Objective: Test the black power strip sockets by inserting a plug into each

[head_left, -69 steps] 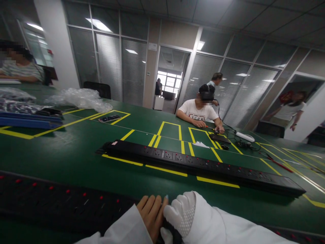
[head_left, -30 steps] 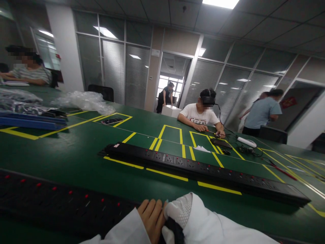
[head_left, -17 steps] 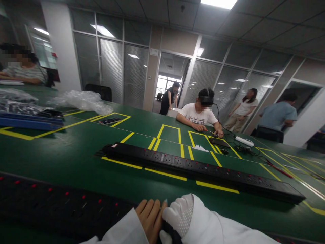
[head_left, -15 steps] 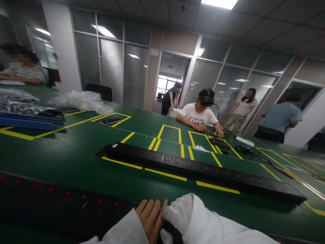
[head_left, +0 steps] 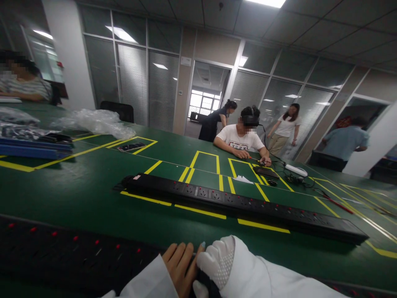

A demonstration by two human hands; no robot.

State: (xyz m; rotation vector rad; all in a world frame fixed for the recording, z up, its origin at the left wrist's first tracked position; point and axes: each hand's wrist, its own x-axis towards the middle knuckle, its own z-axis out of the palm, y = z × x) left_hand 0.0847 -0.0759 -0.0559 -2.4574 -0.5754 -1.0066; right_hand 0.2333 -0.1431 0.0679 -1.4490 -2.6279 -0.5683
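Observation:
My left hand (head_left: 180, 265) is bare below a white sleeve. Its fingers lie stretched out over the far edge of the near black power strip (head_left: 77, 256). Touching it on the right is my right hand (head_left: 215, 263), in a white dotted glove, with its fingers curled round something black at the bottom edge; what this is stays unclear. Red switches run along the near strip. Beyond both hands, a second long black power strip (head_left: 232, 203) lies slantwise on the green table (head_left: 149, 227).
Yellow tape marks the table. Clear plastic bags (head_left: 96, 122), a blue object (head_left: 31, 149) and a phone (head_left: 132, 147) lie at the left. Across the table, a seated person (head_left: 240, 138) handles a small item near cables and a white power strip (head_left: 296, 170). Other people are behind.
The view has shifted slightly, and table items appear a little farther left. A person in dark clothes behind the seated person has moved right. My hands keep nearly the same pose.

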